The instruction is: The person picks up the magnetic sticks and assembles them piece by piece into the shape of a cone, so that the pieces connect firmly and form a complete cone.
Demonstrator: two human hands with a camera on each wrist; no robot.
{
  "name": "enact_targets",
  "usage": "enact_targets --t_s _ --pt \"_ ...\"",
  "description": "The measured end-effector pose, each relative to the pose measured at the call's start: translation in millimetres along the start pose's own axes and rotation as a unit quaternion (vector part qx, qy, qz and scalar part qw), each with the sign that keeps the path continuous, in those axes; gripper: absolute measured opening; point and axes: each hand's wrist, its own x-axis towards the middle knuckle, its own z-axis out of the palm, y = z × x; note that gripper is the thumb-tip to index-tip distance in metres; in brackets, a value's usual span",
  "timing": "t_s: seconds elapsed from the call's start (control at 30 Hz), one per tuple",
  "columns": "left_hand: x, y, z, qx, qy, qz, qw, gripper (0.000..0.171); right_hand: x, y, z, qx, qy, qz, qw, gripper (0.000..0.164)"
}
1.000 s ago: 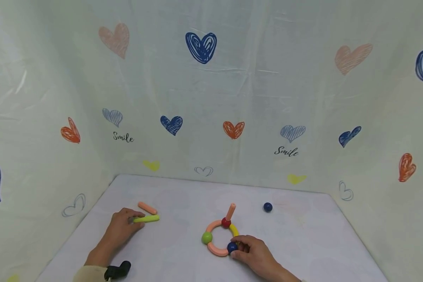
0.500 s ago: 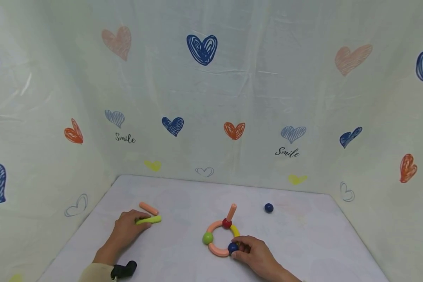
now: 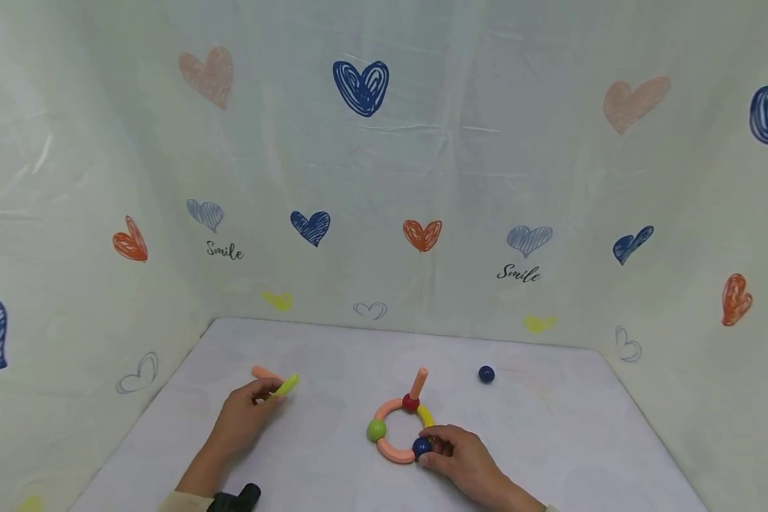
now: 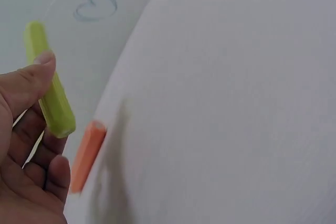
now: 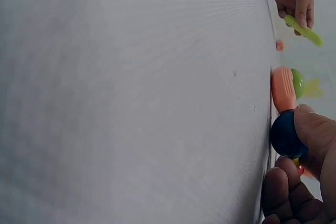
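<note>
A yellow-green stick (image 4: 55,100) is pinched between thumb and fingers of my left hand (image 3: 246,416), raised above the table in the right wrist view. Just behind it lies an orange stick (image 3: 265,372), partly covered by the green one in the head view. My right hand (image 3: 464,455) pinches a dark blue ball (image 5: 286,134) at the near right of a ring. That ring joins curved orange pieces (image 3: 395,453), a yellow curved piece (image 3: 425,415), a green ball (image 3: 376,429) and a red ball (image 3: 410,403). From the red ball an orange stick (image 3: 419,382) stands up.
Another dark blue ball (image 3: 486,374) rests on the white table (image 3: 333,363) at the back right. A curtain (image 3: 384,163) printed with hearts hangs behind the table and along both sides. A black strap device (image 3: 235,499) sits at the left wrist.
My left hand has moved a little right and turned the green stick, whose far end now points up and away. The right hand stays on the blue ball, and the ring stays put.
</note>
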Motion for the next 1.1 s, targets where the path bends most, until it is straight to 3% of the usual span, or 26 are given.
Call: enact_targets --t_s 0.2,0.5,0.77,1.1 --pt "-14.0 35.0 23.6 -0.063 -0.007 -0.003 0.9980 0.029 0.9 -0.6 -2.0 0.000 -0.001 -0.010 1.000 0.036" --pt "-29.2 74.7 74.5 -0.112 -0.046 0.036 0.9920 0.024 1.2 -3.0 -3.8 -0.001 0.003 -0.013 1.000 0.035" --pt "-32.4 87.1 99.8 -0.124 -0.074 0.062 0.9876 0.025 0.5 -2.6 -3.6 -0.002 0.006 -0.021 1.000 0.034" --pt "-34.3 95.1 118.2 -0.116 -0.088 0.047 0.9882 0.027 -0.5 -2.0 -3.4 -0.010 0.006 -0.022 1.000 0.034"
